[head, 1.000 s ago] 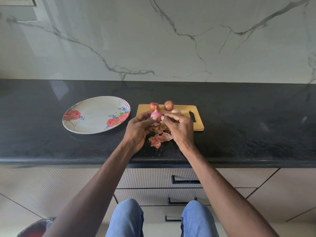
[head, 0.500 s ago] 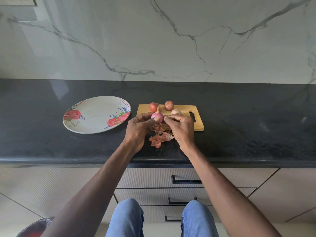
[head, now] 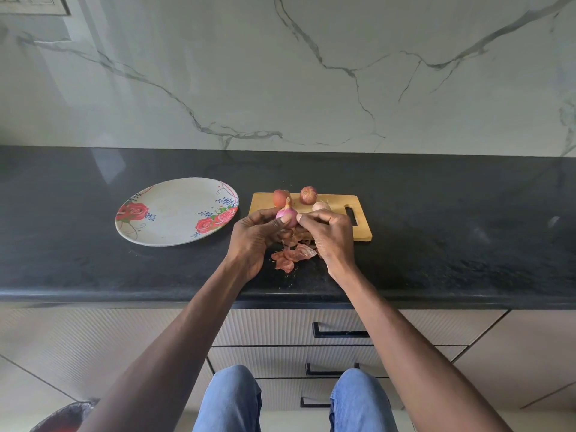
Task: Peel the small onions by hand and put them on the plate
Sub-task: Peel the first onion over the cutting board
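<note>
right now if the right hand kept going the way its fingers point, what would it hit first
The right hand points left, so it would press first into the pink onion pinched between it and the left hand. It looks already in contact there.

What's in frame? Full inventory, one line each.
plate: 1, white with red roses, on counter left of board, nothing on it
board: 1, light wood with handle slot, on counter centre
loose onions: 3, two reddish, one pale, on board's far side
held onion: 1, pink-purple, mostly peeled, above board's near-left corner
peels: small pile, reddish-brown, on counter under the hands
counter: 1, black stone
wall: grey-veined marble, behind counter
drawers: beige fronts, black handles, under counter
bin: 1, dark bag, bottom left corner, cut off
left hand: holds the onion
right hand: fingertips pinched at the onion's right side
legs: blue jeans, bottom centre
</note>
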